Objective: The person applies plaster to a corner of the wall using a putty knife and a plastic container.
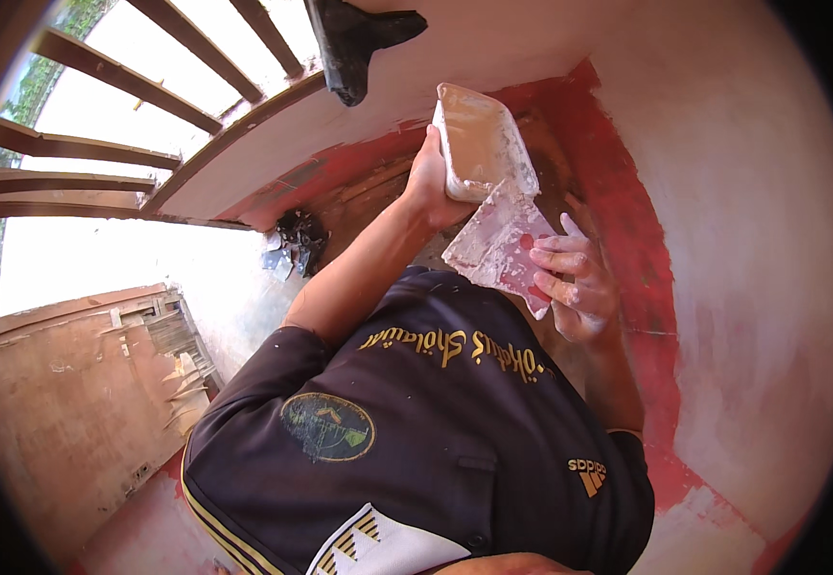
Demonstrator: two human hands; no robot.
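My left hand is wrapped round the side of a white rectangular tub, held tilted in front of my chest. Inside the tub is a tan surface with pale smears along its edges. In my right hand is a flat pinkish putty spreader, caked with pale paste. The fingers grip its right side, and white residue covers their tips. The spreader's upper corner overlaps the tub's near edge; whether they touch I cannot tell.
Brown wooden bars cross a bright opening at upper left. A dark object juts out at the top. Black crumpled plastic lies left of my forearm. A worn wooden panel stands at lower left. Red bands edge the pale wall.
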